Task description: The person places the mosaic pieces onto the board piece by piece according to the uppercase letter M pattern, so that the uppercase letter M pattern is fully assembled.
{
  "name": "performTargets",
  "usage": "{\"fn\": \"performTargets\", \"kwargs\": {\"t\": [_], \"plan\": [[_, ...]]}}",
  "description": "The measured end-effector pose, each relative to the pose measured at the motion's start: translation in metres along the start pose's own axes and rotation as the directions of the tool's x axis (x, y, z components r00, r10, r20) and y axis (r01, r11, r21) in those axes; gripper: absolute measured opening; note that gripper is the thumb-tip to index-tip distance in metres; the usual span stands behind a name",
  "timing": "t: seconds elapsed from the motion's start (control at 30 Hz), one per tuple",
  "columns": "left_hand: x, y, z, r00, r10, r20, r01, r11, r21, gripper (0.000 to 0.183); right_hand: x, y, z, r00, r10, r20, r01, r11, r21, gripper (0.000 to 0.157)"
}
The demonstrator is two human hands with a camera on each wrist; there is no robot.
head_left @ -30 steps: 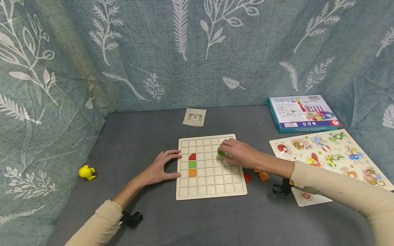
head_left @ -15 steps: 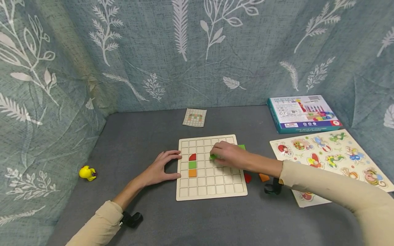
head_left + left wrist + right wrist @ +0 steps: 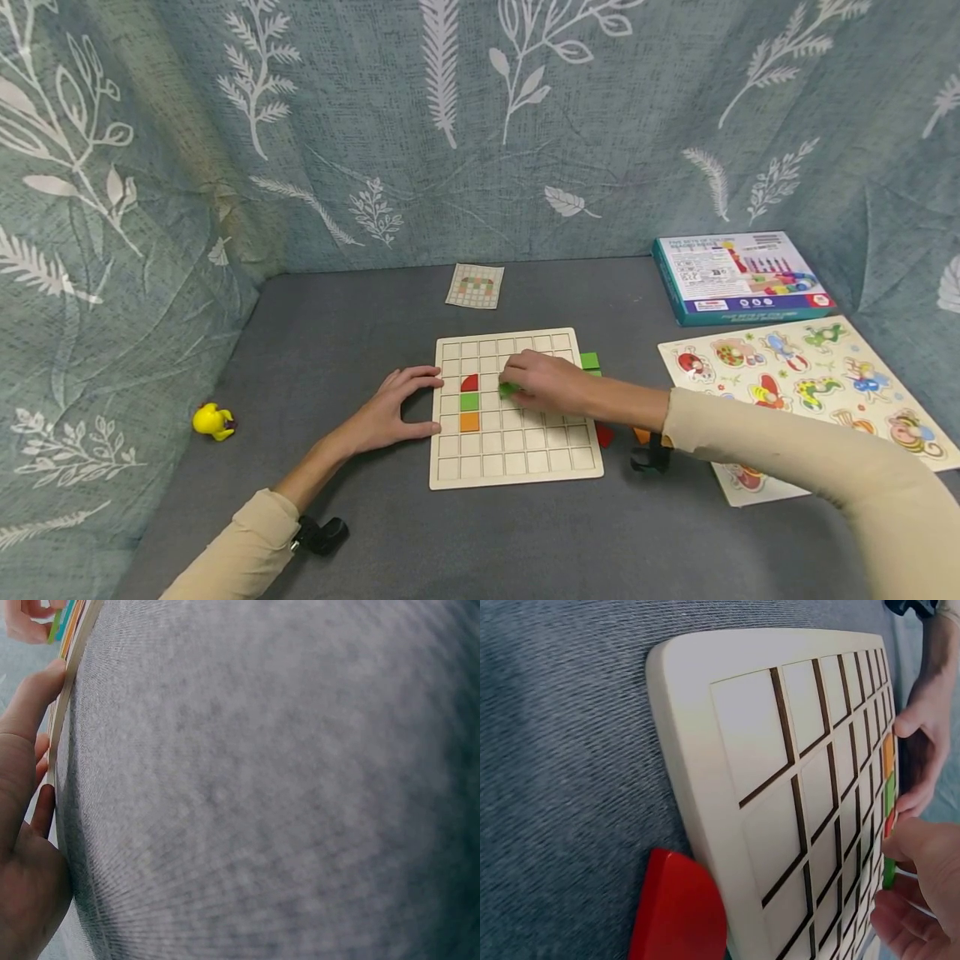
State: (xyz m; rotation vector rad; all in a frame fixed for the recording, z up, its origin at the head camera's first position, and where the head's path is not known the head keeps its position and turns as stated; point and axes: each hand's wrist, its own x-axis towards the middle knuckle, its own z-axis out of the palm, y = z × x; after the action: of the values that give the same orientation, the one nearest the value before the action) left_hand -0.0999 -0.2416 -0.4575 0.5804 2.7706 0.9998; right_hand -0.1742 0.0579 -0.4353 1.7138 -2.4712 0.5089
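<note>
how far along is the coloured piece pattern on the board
Looks done: a red quarter-round piece, green square piece and orange square piece fill one column stretch of the pale wooden grid board. In progress: the right hand pinches another green piece at the board. Apparently remaining: loose red, orange and green pieces beside it; the small printed card shows more coloured cells.

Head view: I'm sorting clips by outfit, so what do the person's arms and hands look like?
The left sleeve and right sleeve are beige and leave some forearm bare. At the cuffs sit a black left wrist device and a black right wrist device. The left hand and right hand wear no gloves.
</note>
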Motion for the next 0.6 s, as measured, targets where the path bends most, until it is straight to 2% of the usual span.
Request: {"fn": "performTargets", "kwargs": {"t": [0.6], "plan": [[0.0, 0.0, 0.0, 1.0, -0.017, 0.005, 0.017, 1.0, -0.001, 0.064, 0.024, -0.002, 0.006, 0.999, 0.008, 0.047, -0.007, 1.0, -0.029, 0.019]]}}
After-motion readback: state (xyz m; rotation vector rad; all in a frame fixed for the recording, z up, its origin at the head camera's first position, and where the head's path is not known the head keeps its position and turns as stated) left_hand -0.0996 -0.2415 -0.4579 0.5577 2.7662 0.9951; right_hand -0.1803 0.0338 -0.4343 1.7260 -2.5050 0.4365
